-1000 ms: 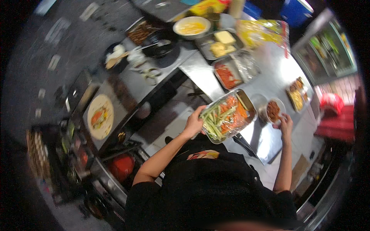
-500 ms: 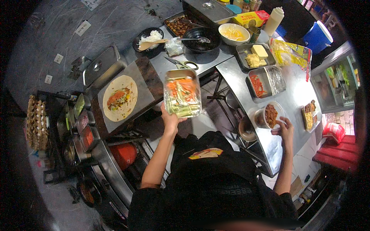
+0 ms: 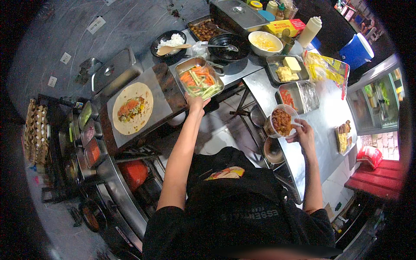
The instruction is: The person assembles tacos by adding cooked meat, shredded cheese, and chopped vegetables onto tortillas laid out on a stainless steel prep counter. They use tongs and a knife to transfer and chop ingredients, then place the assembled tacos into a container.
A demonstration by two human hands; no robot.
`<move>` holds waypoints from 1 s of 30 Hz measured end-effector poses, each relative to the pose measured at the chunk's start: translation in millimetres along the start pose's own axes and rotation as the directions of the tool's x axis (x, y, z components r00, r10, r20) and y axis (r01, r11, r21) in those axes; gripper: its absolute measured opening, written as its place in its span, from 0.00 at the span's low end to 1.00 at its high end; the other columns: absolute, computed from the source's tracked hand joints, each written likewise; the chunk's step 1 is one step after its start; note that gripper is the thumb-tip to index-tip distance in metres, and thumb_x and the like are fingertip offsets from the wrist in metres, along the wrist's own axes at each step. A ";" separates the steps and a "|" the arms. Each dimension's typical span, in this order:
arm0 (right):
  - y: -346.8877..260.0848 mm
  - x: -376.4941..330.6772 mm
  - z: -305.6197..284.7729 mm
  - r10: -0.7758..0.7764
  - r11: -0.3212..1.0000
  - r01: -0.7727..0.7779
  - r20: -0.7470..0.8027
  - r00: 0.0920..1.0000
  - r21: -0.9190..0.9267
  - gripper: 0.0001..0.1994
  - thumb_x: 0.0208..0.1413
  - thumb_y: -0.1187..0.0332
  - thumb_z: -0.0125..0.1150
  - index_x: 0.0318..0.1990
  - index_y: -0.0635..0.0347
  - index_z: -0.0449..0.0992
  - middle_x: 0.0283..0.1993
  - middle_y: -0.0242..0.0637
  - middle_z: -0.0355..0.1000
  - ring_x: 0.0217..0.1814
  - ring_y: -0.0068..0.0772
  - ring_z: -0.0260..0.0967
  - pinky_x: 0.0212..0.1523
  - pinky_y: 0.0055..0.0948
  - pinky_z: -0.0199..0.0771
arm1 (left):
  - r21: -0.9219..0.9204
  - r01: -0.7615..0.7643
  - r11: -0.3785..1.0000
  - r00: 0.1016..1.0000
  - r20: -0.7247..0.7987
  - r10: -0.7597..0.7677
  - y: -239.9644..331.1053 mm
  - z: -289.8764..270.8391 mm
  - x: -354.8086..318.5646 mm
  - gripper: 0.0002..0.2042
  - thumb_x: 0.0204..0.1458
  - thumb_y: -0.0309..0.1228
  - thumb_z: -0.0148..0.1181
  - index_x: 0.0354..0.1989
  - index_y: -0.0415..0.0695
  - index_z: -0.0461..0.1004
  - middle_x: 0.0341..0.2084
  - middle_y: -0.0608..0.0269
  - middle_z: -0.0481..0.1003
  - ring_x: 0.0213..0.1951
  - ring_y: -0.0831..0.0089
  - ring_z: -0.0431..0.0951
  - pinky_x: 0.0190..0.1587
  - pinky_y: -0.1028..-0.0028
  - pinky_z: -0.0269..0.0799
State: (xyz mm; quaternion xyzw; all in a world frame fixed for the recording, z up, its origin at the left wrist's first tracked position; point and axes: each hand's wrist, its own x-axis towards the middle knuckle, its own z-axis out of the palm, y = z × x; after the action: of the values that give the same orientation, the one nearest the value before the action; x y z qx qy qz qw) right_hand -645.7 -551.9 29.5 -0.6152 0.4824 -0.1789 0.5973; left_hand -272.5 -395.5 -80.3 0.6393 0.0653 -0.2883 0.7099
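Note:
My left hand point(image 3: 197, 103) grips the near edge of a metal tray of sliced carrot and green vegetable strips point(image 3: 199, 79), held at the counter's edge above the gap between the two counters. My right hand point(image 3: 303, 133) holds a clear round tub of brown cooked filling point(image 3: 281, 121) lifted over the steel counter on the right. A flat tortilla point(image 3: 132, 108) with orange and green filling lies open on a sheet to the left of the tray.
Behind the tray stand a black bowl of rice with a wooden spoon point(image 3: 170, 42), a black pan point(image 3: 228, 47), a white bowl point(image 3: 265, 43) and a lidded steel pan point(image 3: 237, 14). Sauce tubs point(image 3: 86, 134) and an egg carton point(image 3: 36, 130) sit far left. A blue cooler point(image 3: 357, 50) stands far right.
My left hand carried the vegetable tray from the right counter across to the left counter's edge. My right hand has picked up the tub of brown filling.

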 end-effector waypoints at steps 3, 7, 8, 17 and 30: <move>9.2 18.4 -1.5 -0.077 0.995 0.077 0.003 0.997 -0.063 0.18 0.58 0.73 0.46 0.54 0.74 0.64 0.41 0.54 0.73 0.22 0.39 0.76 0.21 0.29 0.79 | -0.021 -0.038 0.999 0.997 -0.066 0.036 -5.9 15.4 4.9 0.30 0.54 0.15 0.38 0.65 0.52 0.44 0.56 0.54 0.62 0.46 0.58 0.75 0.34 0.61 0.81; -4.8 42.3 11.3 -0.116 0.983 0.119 0.032 0.993 -0.138 0.18 0.57 0.75 0.44 0.55 0.71 0.64 0.44 0.50 0.73 0.22 0.38 0.76 0.21 0.29 0.79 | 0.037 -0.030 0.999 0.994 -0.107 0.034 -4.2 20.8 16.5 0.37 0.50 0.11 0.38 0.69 0.51 0.38 0.57 0.50 0.61 0.46 0.54 0.73 0.29 0.64 0.82; -10.2 47.2 15.5 -0.122 0.983 0.125 0.027 0.992 -0.133 0.19 0.57 0.76 0.43 0.56 0.72 0.63 0.47 0.49 0.73 0.22 0.37 0.75 0.22 0.29 0.80 | 0.049 -0.030 0.998 0.996 -0.085 0.034 -5.4 18.1 20.8 0.37 0.49 0.11 0.38 0.69 0.51 0.39 0.57 0.50 0.61 0.46 0.53 0.73 0.28 0.64 0.83; 14.0 202.8 46.3 -0.390 0.675 0.414 0.180 0.903 -0.611 0.19 0.49 0.80 0.44 0.51 0.66 0.68 0.43 0.50 0.74 0.29 0.44 0.76 0.23 0.33 0.80 | 0.365 -0.140 0.920 0.986 -0.038 0.165 -0.5 -9.6 2.4 0.36 0.51 0.17 0.49 0.68 0.38 0.39 0.58 0.44 0.55 0.45 0.56 0.73 0.30 0.72 0.83; -81.1 173.7 146.7 -0.662 0.153 0.155 0.015 0.749 -0.976 0.15 0.55 0.65 0.55 0.47 0.61 0.66 0.41 0.51 0.72 0.40 0.49 0.74 0.35 0.46 0.74 | 0.565 -0.815 0.127 0.498 0.573 0.651 107.6 -54.3 90.0 0.14 0.45 0.15 0.50 0.40 0.39 0.75 0.37 0.48 0.75 0.42 0.47 0.74 0.46 0.57 0.69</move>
State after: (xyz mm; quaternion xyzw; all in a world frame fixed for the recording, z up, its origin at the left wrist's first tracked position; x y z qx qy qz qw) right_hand -416.3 -624.1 8.6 -0.8953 0.4126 -0.1476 -0.0806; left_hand -130.1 -371.7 -37.6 0.7943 -0.4593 0.0461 0.3950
